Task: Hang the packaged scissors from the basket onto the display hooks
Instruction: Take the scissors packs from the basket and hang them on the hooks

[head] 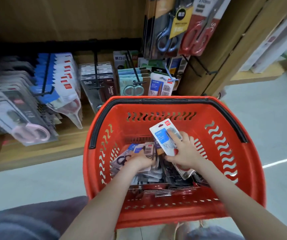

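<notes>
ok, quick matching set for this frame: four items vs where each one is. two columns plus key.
1. white-and-blue HOME pack
2. pink-handled scissors
3. red-handled scissors
4. left hand

A. hanging high, right of the blue-handled pair
B. lowest shelf row, far left
C. on the packs at the red basket's bottom
D. raised in the right hand

Pairs: 1-D, 2-B, 3-A, 4-C

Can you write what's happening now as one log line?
right hand: lifting white-blue scissors pack | left hand: on packs in red basket | hung: not yet
</notes>
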{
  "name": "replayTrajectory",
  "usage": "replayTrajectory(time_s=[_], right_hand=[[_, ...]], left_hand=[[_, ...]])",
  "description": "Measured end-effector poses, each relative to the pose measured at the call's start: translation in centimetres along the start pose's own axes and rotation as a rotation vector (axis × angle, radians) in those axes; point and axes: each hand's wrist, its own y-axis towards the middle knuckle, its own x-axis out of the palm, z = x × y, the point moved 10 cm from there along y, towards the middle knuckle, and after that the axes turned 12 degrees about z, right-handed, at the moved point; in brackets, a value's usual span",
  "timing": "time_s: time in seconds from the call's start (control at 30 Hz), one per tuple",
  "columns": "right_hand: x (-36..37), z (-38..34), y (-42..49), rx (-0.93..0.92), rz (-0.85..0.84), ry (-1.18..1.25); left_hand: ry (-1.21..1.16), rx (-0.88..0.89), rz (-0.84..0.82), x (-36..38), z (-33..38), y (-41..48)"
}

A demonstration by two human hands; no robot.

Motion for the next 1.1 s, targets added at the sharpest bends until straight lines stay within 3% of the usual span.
replayTrajectory(time_s=[0.1, 0.17, 0.23, 0.3, 0.43, 0.63, 0.87, 1.1], right_hand=[[-2.6, -1.7, -1.3, -0.008, 0.135, 0.097], [-4.4, -3.0, -1.8, -0.006, 0.240, 0.163], [-6.8, -5.2, -2.0, -0.028, 0.377, 0.208], [-9.2, -8.7, -2.4, -0.100, 0.485, 0.260], [-13.7, -17.2, -2.7, -0.246, 0.473, 0.536], [-19.9, -32.4, -2.8, -0.511, 0.397, 0.846], [-18.8, -49.8, -3.4, -0.755, 0.272, 0.722], [-15.8, -62.7, -2.3, -0.903, 0.227, 0.548]], left_hand=[[-0.082, 0.035, 0.109, -2.3, 1.2, -2.4], [-0.428, 0.161, 0.192, -5.6, 3.8, -4.8], [-0.846, 0.255, 0.166, -9.0, 5.9, -7.7], [-1.062, 0.354, 0.197, -12.9, 6.4, -10.7], [-1.082, 0.511, 0.550, -22.5, 2.8, -15.7], [-1.034, 0.495, 0.859, -35.5, -6.7, -21.7], [-0.979, 0.396, 1.316, -43.9, -19.8, -27.9], [-0.839, 0.304, 1.652, -49.1, -28.7, -29.6]])
